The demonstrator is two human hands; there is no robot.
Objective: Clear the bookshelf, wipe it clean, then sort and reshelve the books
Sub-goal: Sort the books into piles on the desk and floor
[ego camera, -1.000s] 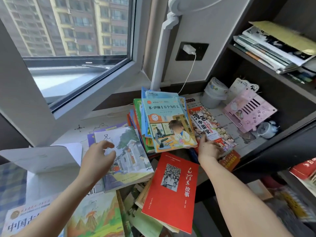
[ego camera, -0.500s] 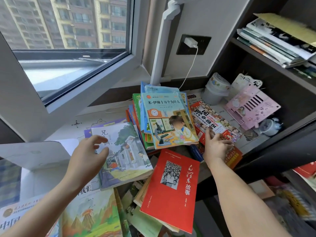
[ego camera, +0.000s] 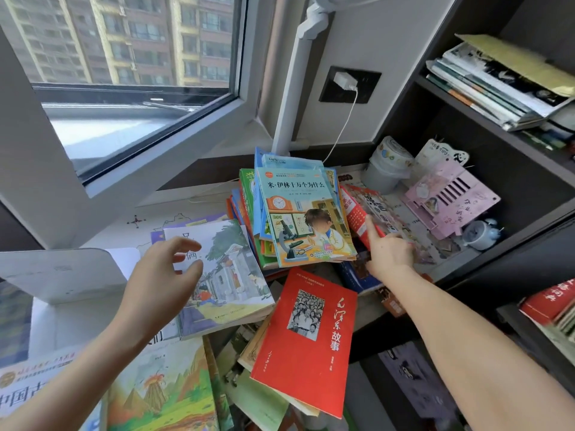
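Low on the left of the bench point(ego camera: 118, 234), a volcano picture book point(ego camera: 161, 396); above it, left hand point(ego camera: 161, 275) open, fingers loosely spread over a street-scene picture book point(ego camera: 230, 275) bearing the character 俩; at centre, a leaning stack of books point(ego camera: 249, 213), top book point(ego camera: 305, 219) titled 米·伊林十万个为什么, with a blue cover point(ego camera: 292, 161) marked "Life" just behind; below, a red book point(ego camera: 308, 337) with 故事 legible; further right, right hand point(ego camera: 389, 253), index finger straight against a blurred red-edged book point(ego camera: 357, 213), grip impossible to tell; far right, dark bookshelf point(ego camera: 529, 241) holding a pink organiser point(ego camera: 451, 200) and flat-stacked books point(ego camera: 497, 88).
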